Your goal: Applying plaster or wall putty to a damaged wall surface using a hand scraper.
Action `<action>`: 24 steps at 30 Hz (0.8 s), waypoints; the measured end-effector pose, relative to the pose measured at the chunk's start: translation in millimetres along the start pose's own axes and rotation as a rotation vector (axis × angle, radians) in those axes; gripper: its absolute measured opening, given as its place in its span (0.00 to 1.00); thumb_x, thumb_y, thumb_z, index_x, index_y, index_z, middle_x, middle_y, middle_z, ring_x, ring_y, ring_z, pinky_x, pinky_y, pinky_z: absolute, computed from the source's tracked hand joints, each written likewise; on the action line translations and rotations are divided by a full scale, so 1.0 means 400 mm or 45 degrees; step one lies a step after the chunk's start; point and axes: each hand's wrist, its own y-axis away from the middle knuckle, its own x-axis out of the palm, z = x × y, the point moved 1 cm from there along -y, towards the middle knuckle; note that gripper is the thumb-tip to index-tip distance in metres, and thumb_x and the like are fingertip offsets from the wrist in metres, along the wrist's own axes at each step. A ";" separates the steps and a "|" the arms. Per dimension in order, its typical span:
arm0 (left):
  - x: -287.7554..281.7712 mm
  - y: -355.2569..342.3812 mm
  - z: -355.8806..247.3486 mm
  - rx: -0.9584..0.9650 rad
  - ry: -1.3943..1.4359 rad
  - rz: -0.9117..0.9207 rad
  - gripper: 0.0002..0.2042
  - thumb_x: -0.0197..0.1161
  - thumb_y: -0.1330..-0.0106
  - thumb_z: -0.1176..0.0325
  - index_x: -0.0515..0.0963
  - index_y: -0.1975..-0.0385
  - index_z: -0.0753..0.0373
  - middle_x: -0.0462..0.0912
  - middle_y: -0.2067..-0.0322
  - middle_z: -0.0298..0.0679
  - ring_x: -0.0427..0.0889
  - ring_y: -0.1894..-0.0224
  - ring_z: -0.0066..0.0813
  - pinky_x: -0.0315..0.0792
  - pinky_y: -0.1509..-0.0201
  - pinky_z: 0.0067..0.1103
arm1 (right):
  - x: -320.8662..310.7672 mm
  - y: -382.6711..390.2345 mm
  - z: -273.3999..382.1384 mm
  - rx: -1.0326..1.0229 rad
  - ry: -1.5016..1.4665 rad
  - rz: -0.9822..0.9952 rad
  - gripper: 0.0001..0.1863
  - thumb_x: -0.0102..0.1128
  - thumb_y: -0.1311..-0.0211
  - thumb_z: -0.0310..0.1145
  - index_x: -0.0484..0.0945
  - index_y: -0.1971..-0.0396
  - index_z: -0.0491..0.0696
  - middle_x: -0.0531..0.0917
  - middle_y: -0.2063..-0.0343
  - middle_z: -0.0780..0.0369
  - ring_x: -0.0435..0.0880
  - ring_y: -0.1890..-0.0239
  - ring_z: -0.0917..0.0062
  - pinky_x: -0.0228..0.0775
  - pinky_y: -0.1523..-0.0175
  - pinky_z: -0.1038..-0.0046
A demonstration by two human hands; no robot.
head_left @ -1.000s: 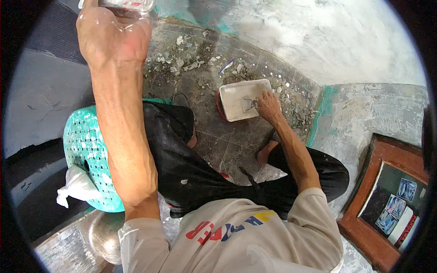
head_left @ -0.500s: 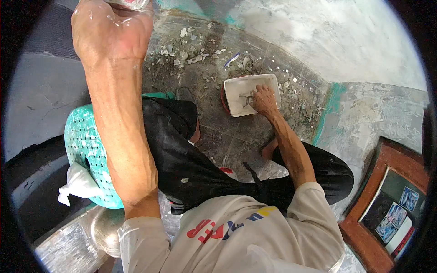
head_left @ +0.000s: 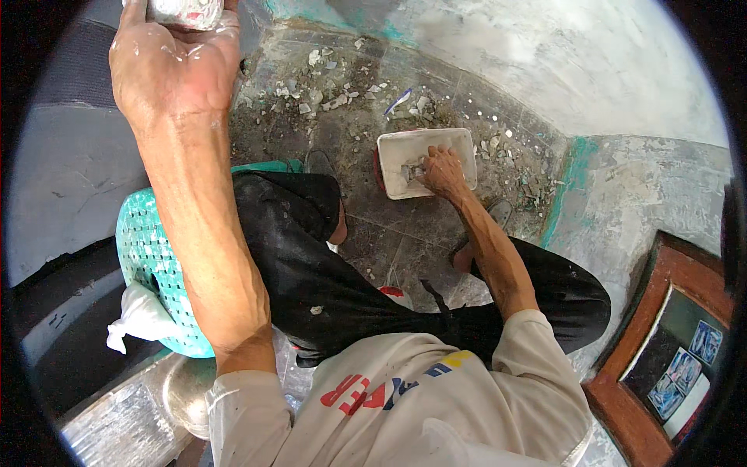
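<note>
My left hand [head_left: 175,74] is raised at the upper left, palm showing and spotted with white. It holds a white, smeared round object [head_left: 187,12] with reddish marks, cut off by the upper edge, so its kind is unclear. My right hand [head_left: 445,171] reaches down into a whitish rectangular tub [head_left: 398,148] on the floor. Its fingers are curled inside, near a greyish patch on the tub's bottom; whatever they grip is hidden. Something red shows at the tub's left side.
Plaster chips and rubble [head_left: 334,101] lie along the wall foot. A blue-and-white strip [head_left: 398,102] is among them. At my left stands a green plastic stool [head_left: 144,226] with a white knotted bag [head_left: 140,315]. A brown wooden frame [head_left: 634,405] is at the lower right.
My left hand has come slightly lower and to the left, and more of the white object shows. In the tub, my right hand has shifted slightly left.
</note>
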 end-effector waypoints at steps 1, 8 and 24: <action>-0.001 0.006 -0.002 0.009 -0.035 0.018 0.11 0.54 0.22 0.66 0.77 0.51 0.66 0.87 0.57 0.42 0.87 0.60 0.30 0.76 0.59 0.25 | 0.007 -0.005 0.012 -0.002 -0.005 0.002 0.20 0.73 0.49 0.45 0.87 0.60 0.47 0.82 0.57 0.57 0.78 0.48 0.59 0.66 0.45 0.57; -0.010 -0.004 -0.003 0.008 -0.012 -0.027 0.10 0.54 0.22 0.66 0.77 0.51 0.66 0.87 0.57 0.41 0.86 0.60 0.30 0.75 0.59 0.27 | 0.034 -0.020 0.068 0.026 -0.041 0.012 0.21 0.71 0.46 0.45 0.86 0.55 0.47 0.82 0.55 0.55 0.79 0.47 0.58 0.66 0.43 0.57; -0.009 -0.002 -0.016 -0.099 0.037 -0.005 0.10 0.52 0.21 0.65 0.77 0.52 0.64 0.87 0.57 0.39 0.86 0.59 0.29 0.74 0.57 0.25 | 0.105 -0.054 0.171 0.033 -0.279 -0.012 0.23 0.72 0.44 0.49 0.85 0.60 0.44 0.81 0.58 0.52 0.80 0.50 0.55 0.72 0.45 0.57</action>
